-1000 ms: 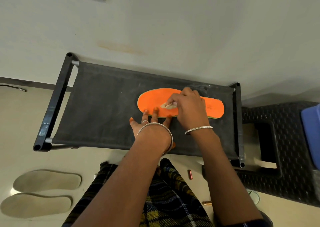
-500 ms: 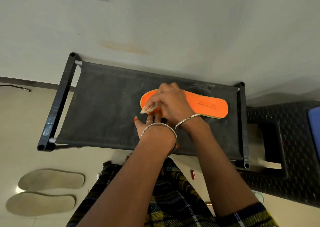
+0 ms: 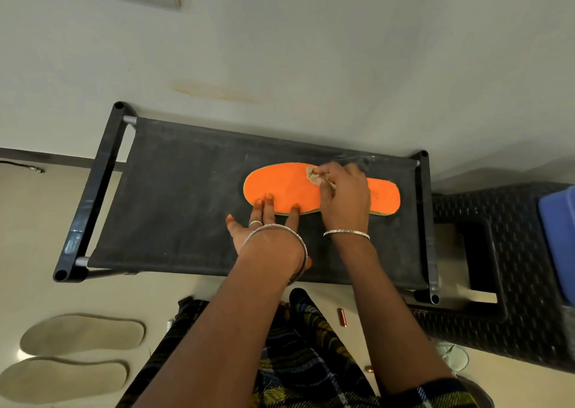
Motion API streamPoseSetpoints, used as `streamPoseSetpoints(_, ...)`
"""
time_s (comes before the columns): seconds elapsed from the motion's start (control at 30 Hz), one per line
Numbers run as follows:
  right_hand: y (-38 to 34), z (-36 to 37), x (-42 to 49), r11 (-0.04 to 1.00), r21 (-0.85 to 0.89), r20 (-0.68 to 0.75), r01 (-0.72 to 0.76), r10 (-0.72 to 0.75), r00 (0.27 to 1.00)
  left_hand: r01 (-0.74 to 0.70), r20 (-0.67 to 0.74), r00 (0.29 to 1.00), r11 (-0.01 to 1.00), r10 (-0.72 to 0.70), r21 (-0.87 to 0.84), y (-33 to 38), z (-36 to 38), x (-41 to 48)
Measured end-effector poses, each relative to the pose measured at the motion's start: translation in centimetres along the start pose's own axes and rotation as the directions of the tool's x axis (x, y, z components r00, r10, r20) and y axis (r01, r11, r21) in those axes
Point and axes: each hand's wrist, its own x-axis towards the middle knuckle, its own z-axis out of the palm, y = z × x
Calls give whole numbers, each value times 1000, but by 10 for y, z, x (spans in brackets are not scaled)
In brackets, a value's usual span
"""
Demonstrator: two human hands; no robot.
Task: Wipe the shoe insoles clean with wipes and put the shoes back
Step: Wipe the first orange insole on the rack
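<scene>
At the lower left of the frame two grey insoles (image 3: 82,333) lie side by side on the floor, and you would judge them either done or waiting. Above them, your left hand (image 3: 264,224) lies flat with its fingers straight and spread, the fingertips (image 3: 295,210) pressing the near edge of the orange insole (image 3: 280,186). The insole lies lengthwise on the right half of the black fabric surface (image 3: 174,196). Just beyond, your right hand (image 3: 343,202) has its fingers curled around a crumpled wipe (image 3: 314,175), which touches the insole near its far edge. To do this step well, press down firmly with the flat hand so the insole cannot slide. Draw the wipe in long strokes from toe to heel, and turn it to a fresh face when it looks soiled. Your right hand hides the middle of the insole, so you cannot tell how clean that part is. The faint print toward the heel is too small to read. No shoes are in view, and a blue object (image 3: 560,242) is cut off at the right edge.
</scene>
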Motion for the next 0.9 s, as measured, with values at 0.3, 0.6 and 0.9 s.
streamPoseSetpoints(0.3,-12,5,12,984,-39,137,173,-166,977,30,8,1000,999,-30,-33,-5,-5,-4)
streamPoseSetpoints(0.6,2,8,2,999,-54,-60,-4,1,998,33,9,999,998,-32,-51,-9,-6,-5)
streamPoseSetpoints(0.9,8,-2,2,990,-120,16,70,-69,998,46,18,999,998,-46,-40,-7,-10,-3)
